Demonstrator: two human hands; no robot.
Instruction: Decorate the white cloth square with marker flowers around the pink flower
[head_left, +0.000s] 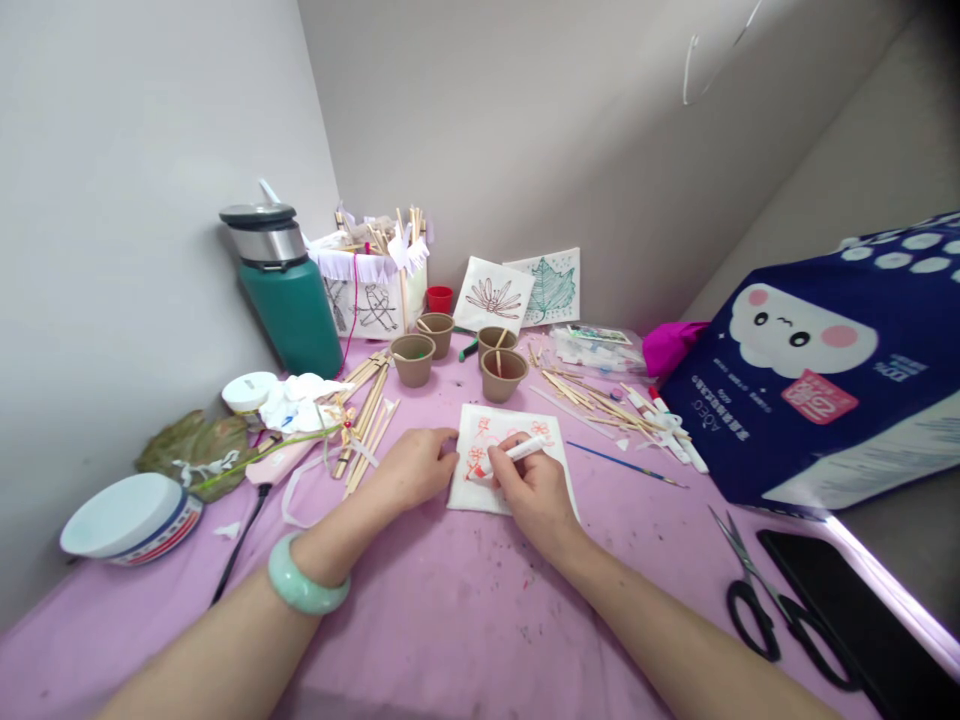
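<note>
A white square panel point(491, 498) lies flat on the pink-purple cloth, with red-orange flower-like line drawings on it. My right hand point(531, 490) rests over its right part, fingers closed round a white marker point(527, 448) whose red tip is down at the drawing on the left half. At the panel's left edge is my left hand point(421, 466), its fingers curled against the edge and its thumb beside it; whether it pinches the panel is hard to tell. A pale green bangle point(307, 590) circles the left wrist.
Brown cups point(504, 376) stand behind the panel, near two drawn panels point(495, 297). Bamboo sticks, a green bottle point(292, 315) and a bowl point(131, 520) are left. Rightward lie a thin brush point(626, 463), scissors point(780, 600), a black phone point(855, 610) and a blue bag point(817, 400).
</note>
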